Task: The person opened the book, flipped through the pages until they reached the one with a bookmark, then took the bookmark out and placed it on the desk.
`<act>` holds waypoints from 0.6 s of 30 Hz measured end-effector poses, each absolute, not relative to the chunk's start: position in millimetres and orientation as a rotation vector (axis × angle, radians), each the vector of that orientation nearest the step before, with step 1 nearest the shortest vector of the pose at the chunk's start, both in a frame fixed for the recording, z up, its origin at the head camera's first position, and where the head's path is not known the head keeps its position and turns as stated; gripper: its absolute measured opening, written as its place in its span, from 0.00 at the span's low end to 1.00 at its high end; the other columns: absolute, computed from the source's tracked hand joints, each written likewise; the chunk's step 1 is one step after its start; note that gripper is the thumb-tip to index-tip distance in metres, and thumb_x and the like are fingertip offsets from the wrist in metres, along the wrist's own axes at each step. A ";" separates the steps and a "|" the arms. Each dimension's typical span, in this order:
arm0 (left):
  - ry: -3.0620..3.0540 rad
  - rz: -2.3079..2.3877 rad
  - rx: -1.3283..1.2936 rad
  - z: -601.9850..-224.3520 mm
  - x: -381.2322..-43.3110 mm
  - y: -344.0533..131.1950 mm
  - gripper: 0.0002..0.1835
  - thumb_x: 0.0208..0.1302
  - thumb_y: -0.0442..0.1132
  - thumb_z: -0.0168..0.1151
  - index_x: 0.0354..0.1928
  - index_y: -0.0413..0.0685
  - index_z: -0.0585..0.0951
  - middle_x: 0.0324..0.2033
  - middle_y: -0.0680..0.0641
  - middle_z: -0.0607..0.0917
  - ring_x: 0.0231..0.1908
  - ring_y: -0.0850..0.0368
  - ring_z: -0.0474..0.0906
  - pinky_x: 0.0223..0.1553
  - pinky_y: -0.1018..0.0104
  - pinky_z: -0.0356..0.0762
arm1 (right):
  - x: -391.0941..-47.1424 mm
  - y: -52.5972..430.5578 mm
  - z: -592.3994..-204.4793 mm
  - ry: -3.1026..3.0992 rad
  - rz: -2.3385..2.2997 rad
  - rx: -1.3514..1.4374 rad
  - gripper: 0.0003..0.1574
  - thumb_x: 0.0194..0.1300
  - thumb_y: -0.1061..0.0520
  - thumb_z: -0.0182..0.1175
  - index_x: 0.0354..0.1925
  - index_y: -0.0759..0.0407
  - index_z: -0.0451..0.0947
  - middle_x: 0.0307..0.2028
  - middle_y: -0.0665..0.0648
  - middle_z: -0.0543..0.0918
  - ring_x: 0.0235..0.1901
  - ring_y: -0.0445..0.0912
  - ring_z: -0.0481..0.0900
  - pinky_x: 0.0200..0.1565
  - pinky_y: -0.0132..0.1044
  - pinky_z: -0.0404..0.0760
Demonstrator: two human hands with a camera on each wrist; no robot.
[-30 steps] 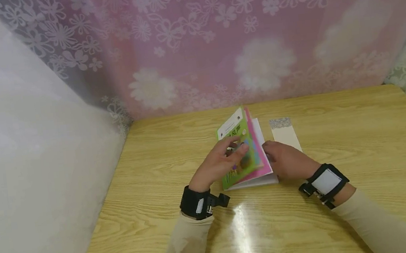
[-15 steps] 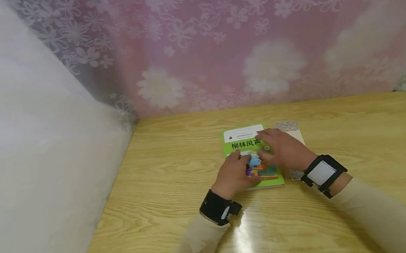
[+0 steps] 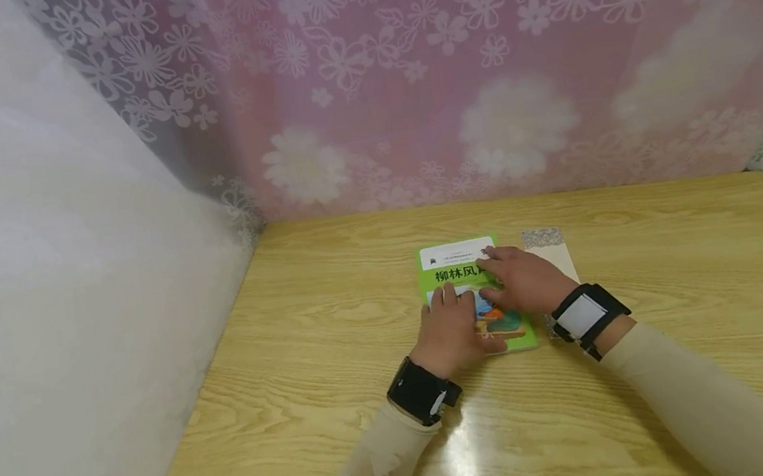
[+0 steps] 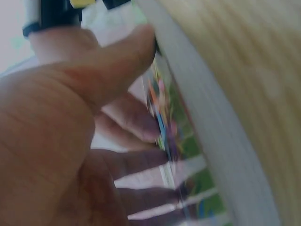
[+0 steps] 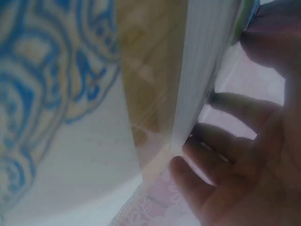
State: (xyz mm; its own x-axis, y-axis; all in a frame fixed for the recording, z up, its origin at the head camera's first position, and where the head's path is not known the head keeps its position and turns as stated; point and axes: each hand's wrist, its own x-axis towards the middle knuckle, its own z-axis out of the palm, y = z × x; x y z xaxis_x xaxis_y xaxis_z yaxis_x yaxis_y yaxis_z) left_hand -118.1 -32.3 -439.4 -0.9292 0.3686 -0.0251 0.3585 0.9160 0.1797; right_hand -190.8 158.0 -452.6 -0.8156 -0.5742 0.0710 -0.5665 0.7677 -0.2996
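A green paperback book (image 3: 458, 273) with Chinese characters and a coloured picture lies closed on the table. My left hand (image 3: 449, 335) rests on the lower left of its cover, fingers spread, thumb near the bottom edge. Across the upper right of the cover lies my right hand (image 3: 531, 280), its fingertips on the cover. The right wrist view shows those fingers close to the thick page block (image 5: 204, 70). Beside the book, partly hidden by the right hand and wrist, is a long cream card (image 3: 556, 257) with patterned ends; a blue scroll pattern (image 5: 89, 80) shows up close.
The wood-grain table (image 3: 327, 383) extends around the book on all sides. A pink flowered curtain (image 3: 369, 115) hangs along its back edge, and a white sheet (image 3: 81, 300) stands at the left. Both wrists wear black straps (image 3: 420, 390).
The book was held partly opened and raised; it has come down closed on the table. My right hand has moved from its page side onto the cover, and the left hand has shifted rightward.
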 end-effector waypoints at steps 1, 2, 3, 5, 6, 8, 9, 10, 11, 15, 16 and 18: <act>3.013 0.264 0.604 -439.4 -120.7 -34.5 0.44 0.56 0.72 0.71 0.64 0.47 0.78 0.61 0.38 0.77 0.62 0.42 0.74 0.58 0.46 0.78 | -189.8 157.7 -453.4 2.940 -0.477 -0.926 0.38 0.73 0.46 0.65 0.71 0.67 0.72 0.72 0.73 0.68 0.71 0.68 0.65 0.66 0.63 0.71; 3.010 0.256 0.636 -439.5 -123.1 -36.9 0.43 0.55 0.72 0.71 0.63 0.48 0.78 0.59 0.39 0.78 0.60 0.44 0.75 0.57 0.48 0.78 | -188.7 157.3 -454.7 2.950 -0.468 -0.908 0.39 0.73 0.46 0.65 0.71 0.67 0.71 0.72 0.73 0.68 0.71 0.68 0.65 0.66 0.62 0.71; 3.003 0.246 0.662 -439.6 -125.5 -39.0 0.43 0.54 0.72 0.72 0.62 0.48 0.78 0.57 0.41 0.78 0.59 0.46 0.75 0.56 0.50 0.79 | -187.4 156.9 -455.5 2.960 -0.465 -0.901 0.38 0.73 0.46 0.64 0.71 0.67 0.71 0.72 0.74 0.68 0.71 0.69 0.65 0.65 0.62 0.72; 2.989 0.233 0.707 -439.5 -129.1 -42.5 0.44 0.53 0.73 0.72 0.61 0.49 0.78 0.51 0.45 0.77 0.55 0.49 0.76 0.53 0.53 0.79 | -185.1 156.3 -457.2 2.975 -0.464 -0.892 0.38 0.74 0.46 0.64 0.71 0.68 0.71 0.72 0.74 0.67 0.71 0.69 0.65 0.64 0.63 0.73; 2.980 0.237 0.719 -438.6 -130.0 -43.5 0.45 0.52 0.73 0.73 0.62 0.49 0.78 0.51 0.45 0.77 0.54 0.49 0.76 0.53 0.53 0.79 | -184.2 156.2 -457.6 2.981 -0.469 -0.891 0.38 0.74 0.46 0.64 0.71 0.68 0.71 0.72 0.75 0.67 0.71 0.69 0.65 0.64 0.63 0.74; 2.968 0.217 0.735 -437.7 -132.0 -44.6 0.45 0.52 0.73 0.72 0.62 0.48 0.78 0.51 0.45 0.77 0.54 0.49 0.76 0.53 0.54 0.80 | -183.3 155.7 -458.3 2.991 -0.473 -0.893 0.38 0.74 0.47 0.63 0.71 0.68 0.71 0.71 0.75 0.68 0.71 0.69 0.66 0.63 0.63 0.74; 2.966 0.203 0.738 -437.2 -132.8 -44.8 0.45 0.52 0.74 0.72 0.61 0.48 0.78 0.52 0.44 0.78 0.54 0.48 0.77 0.53 0.54 0.81 | -183.5 155.0 -458.4 2.993 -0.475 -0.892 0.38 0.74 0.47 0.63 0.71 0.68 0.71 0.71 0.75 0.67 0.71 0.69 0.65 0.63 0.63 0.74; 2.962 0.184 0.740 -436.2 -133.7 -45.1 0.46 0.52 0.74 0.71 0.61 0.47 0.78 0.52 0.43 0.78 0.53 0.48 0.77 0.52 0.54 0.81 | -184.0 154.3 -458.4 2.993 -0.474 -0.891 0.38 0.74 0.46 0.63 0.71 0.68 0.71 0.71 0.75 0.67 0.71 0.69 0.65 0.63 0.63 0.74; 2.956 0.163 0.740 -435.3 -135.0 -45.5 0.46 0.53 0.75 0.70 0.61 0.47 0.77 0.53 0.42 0.78 0.53 0.47 0.77 0.51 0.53 0.82 | -184.9 153.3 -458.4 2.992 -0.472 -0.888 0.38 0.74 0.46 0.63 0.71 0.68 0.71 0.72 0.75 0.67 0.71 0.69 0.65 0.63 0.62 0.74; 2.898 0.148 0.755 -429.8 -149.6 -51.3 0.41 0.59 0.75 0.64 0.59 0.49 0.80 0.51 0.42 0.80 0.50 0.46 0.77 0.47 0.52 0.82 | -191.9 150.7 -457.5 2.971 -0.487 -0.897 0.38 0.74 0.45 0.63 0.70 0.68 0.72 0.71 0.75 0.67 0.71 0.70 0.65 0.65 0.63 0.72; 2.876 0.168 0.770 -428.1 -156.6 -54.2 0.38 0.62 0.74 0.63 0.59 0.50 0.81 0.50 0.43 0.82 0.49 0.46 0.78 0.47 0.53 0.81 | -194.5 150.3 -456.7 2.964 -0.500 -0.904 0.38 0.74 0.45 0.63 0.70 0.68 0.72 0.71 0.75 0.68 0.70 0.70 0.65 0.66 0.64 0.70; 2.839 0.238 0.777 -424.8 -172.9 -61.4 0.34 0.68 0.69 0.60 0.61 0.50 0.81 0.51 0.45 0.83 0.51 0.47 0.79 0.48 0.53 0.81 | -201.4 150.7 -455.5 2.947 -0.544 -0.902 0.38 0.73 0.45 0.65 0.69 0.68 0.72 0.71 0.76 0.67 0.70 0.71 0.65 0.67 0.65 0.69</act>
